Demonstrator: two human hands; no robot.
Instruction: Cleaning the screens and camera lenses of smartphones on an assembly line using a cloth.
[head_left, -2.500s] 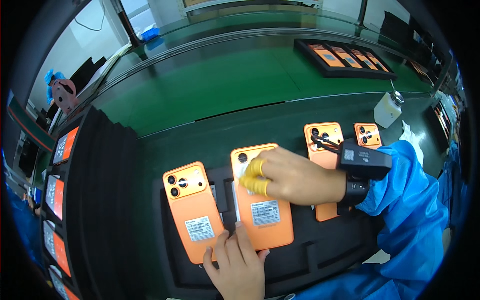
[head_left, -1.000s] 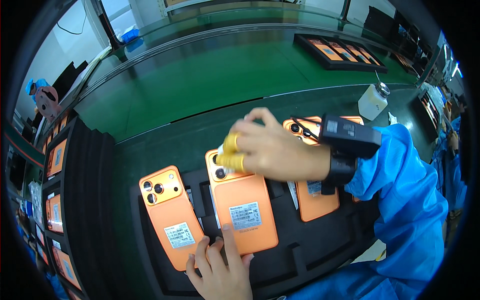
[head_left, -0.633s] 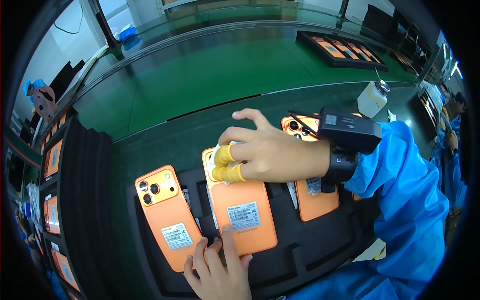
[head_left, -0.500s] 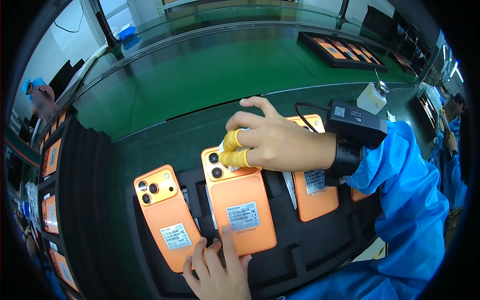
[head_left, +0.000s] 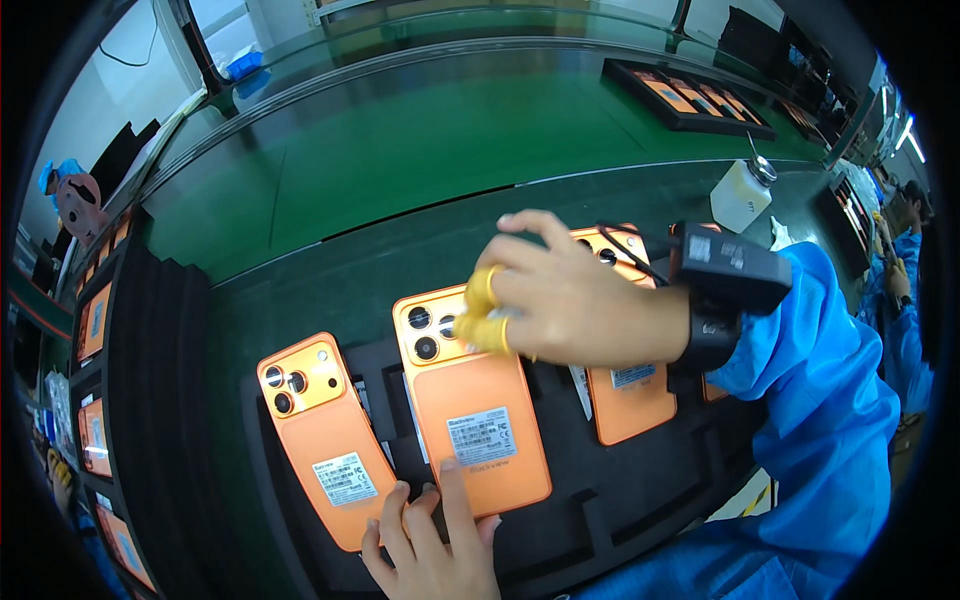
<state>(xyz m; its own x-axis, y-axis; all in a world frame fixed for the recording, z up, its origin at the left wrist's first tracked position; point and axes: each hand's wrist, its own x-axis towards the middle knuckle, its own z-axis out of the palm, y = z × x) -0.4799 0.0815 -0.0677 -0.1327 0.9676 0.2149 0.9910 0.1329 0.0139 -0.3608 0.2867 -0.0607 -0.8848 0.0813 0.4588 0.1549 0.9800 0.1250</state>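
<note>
This is a factory where phones get made. A long green belt (head_left: 420, 140) runs past the work spot. Orange phones (head_left: 475, 415) lie in rows in a black foam tray (head_left: 640, 500), and one more tray (head_left: 690, 100) sits far down the line. The worker wears a blue coat (head_left: 820, 400), and another person in blue (head_left: 900, 300) works close by

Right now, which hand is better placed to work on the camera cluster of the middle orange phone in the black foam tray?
Right. The right hand, with yellow finger cots, already sits at the middle orange phone's camera cluster. The left hand rests at that phone's bottom edge, steadying it.
</note>
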